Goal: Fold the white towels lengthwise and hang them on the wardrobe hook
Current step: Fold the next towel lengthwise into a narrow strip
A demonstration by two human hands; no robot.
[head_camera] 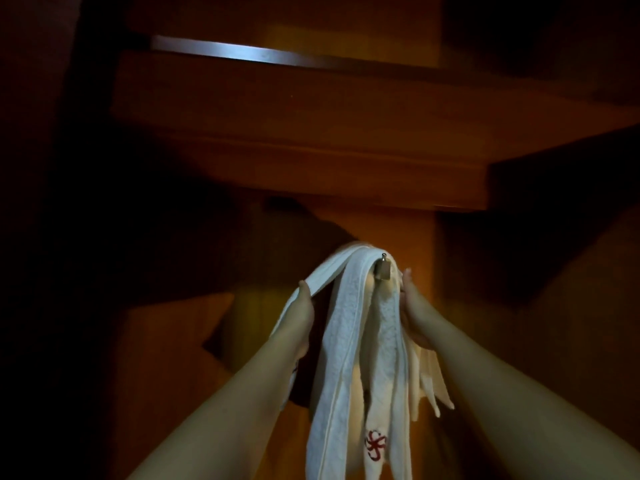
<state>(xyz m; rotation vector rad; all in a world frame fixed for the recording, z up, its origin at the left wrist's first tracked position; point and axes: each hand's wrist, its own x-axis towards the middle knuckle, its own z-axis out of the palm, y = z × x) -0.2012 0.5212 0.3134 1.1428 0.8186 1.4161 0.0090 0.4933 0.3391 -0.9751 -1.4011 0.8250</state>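
White towels (349,341) draped over metal wardrobe hook (382,268), folded narrow, tails hanging below hook; red embroidered logo (375,444) low on one tail. Left of hook, left hand (300,313) pinching a folded edge, likely to spread the load evenly. Right of hook, right hand (414,306) pressed against towel side, probably steadying; finger curl hidden.
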